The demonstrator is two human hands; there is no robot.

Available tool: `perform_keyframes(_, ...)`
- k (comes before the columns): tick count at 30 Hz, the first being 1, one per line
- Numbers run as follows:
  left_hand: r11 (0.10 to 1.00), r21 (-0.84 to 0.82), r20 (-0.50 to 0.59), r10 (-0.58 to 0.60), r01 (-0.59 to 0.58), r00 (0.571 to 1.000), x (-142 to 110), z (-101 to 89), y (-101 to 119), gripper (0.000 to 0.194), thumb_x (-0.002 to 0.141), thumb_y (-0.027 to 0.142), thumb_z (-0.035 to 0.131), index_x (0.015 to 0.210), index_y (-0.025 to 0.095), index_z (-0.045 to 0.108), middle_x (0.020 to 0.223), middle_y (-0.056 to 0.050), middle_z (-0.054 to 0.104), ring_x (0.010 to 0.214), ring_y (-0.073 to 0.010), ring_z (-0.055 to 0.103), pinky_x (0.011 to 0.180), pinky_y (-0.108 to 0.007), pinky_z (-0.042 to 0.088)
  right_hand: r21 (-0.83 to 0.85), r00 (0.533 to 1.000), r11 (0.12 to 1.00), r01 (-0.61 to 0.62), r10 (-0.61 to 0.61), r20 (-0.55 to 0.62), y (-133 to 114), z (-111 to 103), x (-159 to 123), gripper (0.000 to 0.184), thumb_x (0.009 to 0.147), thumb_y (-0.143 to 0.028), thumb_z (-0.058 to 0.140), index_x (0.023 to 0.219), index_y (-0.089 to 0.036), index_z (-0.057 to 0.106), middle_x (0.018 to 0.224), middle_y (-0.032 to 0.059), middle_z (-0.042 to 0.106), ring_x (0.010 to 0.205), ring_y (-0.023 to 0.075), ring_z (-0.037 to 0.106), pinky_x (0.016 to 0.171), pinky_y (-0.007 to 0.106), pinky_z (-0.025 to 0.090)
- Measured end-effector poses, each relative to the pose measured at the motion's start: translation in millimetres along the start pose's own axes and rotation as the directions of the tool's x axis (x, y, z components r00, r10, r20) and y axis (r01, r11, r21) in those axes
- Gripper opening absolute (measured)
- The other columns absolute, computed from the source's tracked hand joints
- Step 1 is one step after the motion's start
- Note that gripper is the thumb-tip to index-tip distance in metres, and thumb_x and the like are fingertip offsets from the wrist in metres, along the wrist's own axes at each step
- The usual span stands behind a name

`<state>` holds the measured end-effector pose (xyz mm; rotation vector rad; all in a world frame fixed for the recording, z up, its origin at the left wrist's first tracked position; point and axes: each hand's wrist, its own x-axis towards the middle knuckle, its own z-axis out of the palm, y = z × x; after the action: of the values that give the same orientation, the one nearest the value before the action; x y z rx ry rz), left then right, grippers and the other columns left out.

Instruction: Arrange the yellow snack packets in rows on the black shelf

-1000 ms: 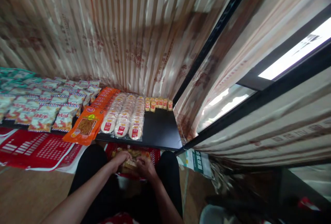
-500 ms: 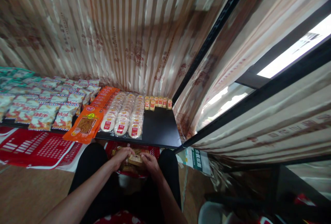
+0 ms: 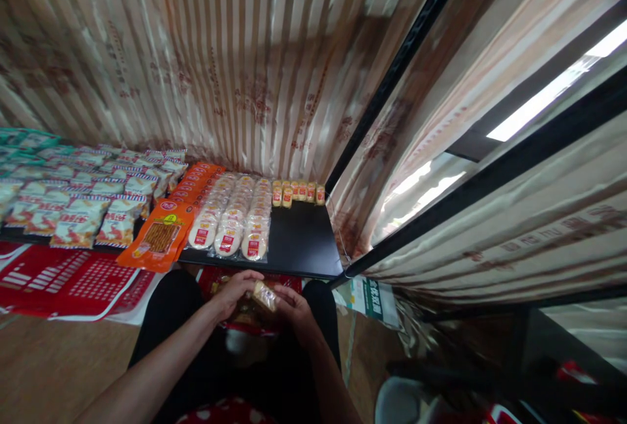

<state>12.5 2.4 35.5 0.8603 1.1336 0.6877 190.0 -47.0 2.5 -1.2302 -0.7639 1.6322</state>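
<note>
A small, pale yellow wrapped snack pack [image 3: 265, 296] is held tilted between my hands, above my lap. My right hand [image 3: 292, 308] is closed on its right end. My left hand [image 3: 236, 294] has its fingers and thumb at the pack's upper left end, closed on it as far as I can see. Below them sits a red bag [image 3: 215, 279] of similar snack packs between my knees, partly hidden by the hands. Several small yellow packs [image 3: 298, 191] with red labels stand in short rows at the back of the black shelf [image 3: 306, 241].
Left of the bare shelf part lie rows of round wrapped crackers [image 3: 226, 241], orange snack bags [image 3: 159, 234] and white snack bags [image 3: 78, 221]. A red basket [image 3: 63, 280] is on the floor at left. Black posts [image 3: 392, 91] and striped curtains [image 3: 245, 71] enclose the shelf.
The snack pack has been raised slightly and turned to a steeper tilt. My left fingers have shifted right, over its upper end. The goods on the shelf are unchanged.
</note>
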Motion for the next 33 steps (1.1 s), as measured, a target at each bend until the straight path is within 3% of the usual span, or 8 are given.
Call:
perform_keyframes(5,0.999,-0.021,0.044,0.048,-0.047,0.998,5,6.1,2,0.030,0.058,0.018,0.054,0.087,0.015,0.062,0.072,0.001,0.060,0.060,-0.0083,0.049,0.054,-0.021,0.033,-0.026,0.993,0.999,-0.046,0.048,0.106,-24,5,-17,0.048,0.058,-0.040,0.077,0.098,-0.017,0.064,0.096,0.0059,0.069,0.091,0.0236,0.062,0.084,0.037,0.044)
perform_keyframes(10,0.996,-0.074,0.034,0.046,-0.044,0.998,9,17.4,8,0.030,0.059,0.019,0.060,0.089,0.015,0.059,0.071,0.001,0.061,0.059,-0.0077,0.051,0.055,-0.020,0.035,-0.046,0.975,0.999,-0.017,0.027,0.221,-39,12,-27,0.042,0.069,-0.043,0.068,0.100,-0.015,0.066,0.088,0.0060,0.069,0.082,0.0218,0.063,0.081,0.037,0.044)
perform_keyframes(18,0.996,-0.075,-0.039,0.048,-0.051,0.998,17,38.7,19,0.027,0.064,0.023,0.063,0.089,0.014,0.058,0.074,-0.002,0.064,0.066,-0.0107,0.058,0.059,-0.021,0.042,0.076,0.993,0.997,0.029,-0.037,0.112,-48,11,-27,0.040,0.065,-0.043,0.071,0.095,-0.017,0.068,0.086,0.0066,0.069,0.084,0.0224,0.063,0.080,0.036,0.045)
perform_keyframes(25,0.997,-0.073,-0.147,0.027,-0.038,0.989,20,61.1,25,0.016,0.066,0.013,0.061,0.081,0.014,0.056,0.069,-0.001,0.062,0.066,-0.0127,0.060,0.062,-0.024,0.046,0.147,0.999,0.988,0.048,-0.051,0.015,-47,1,-24,0.039,0.063,-0.040,0.072,0.095,-0.017,0.067,0.085,0.0058,0.070,0.087,0.0248,0.063,0.080,0.037,0.046)
perform_keyframes(33,0.995,-0.054,-0.263,0.067,-0.084,0.962,32,75.8,36,0.017,0.070,0.009,0.059,0.083,0.015,0.051,0.066,0.002,0.054,0.062,-0.0107,0.056,0.060,-0.022,0.046,0.056,0.991,0.993,0.100,-0.094,-0.095,-60,-6,-16,0.044,0.065,-0.043,0.071,0.101,-0.018,0.065,0.094,0.0064,0.068,0.088,0.0224,0.062,0.077,0.032,0.047)
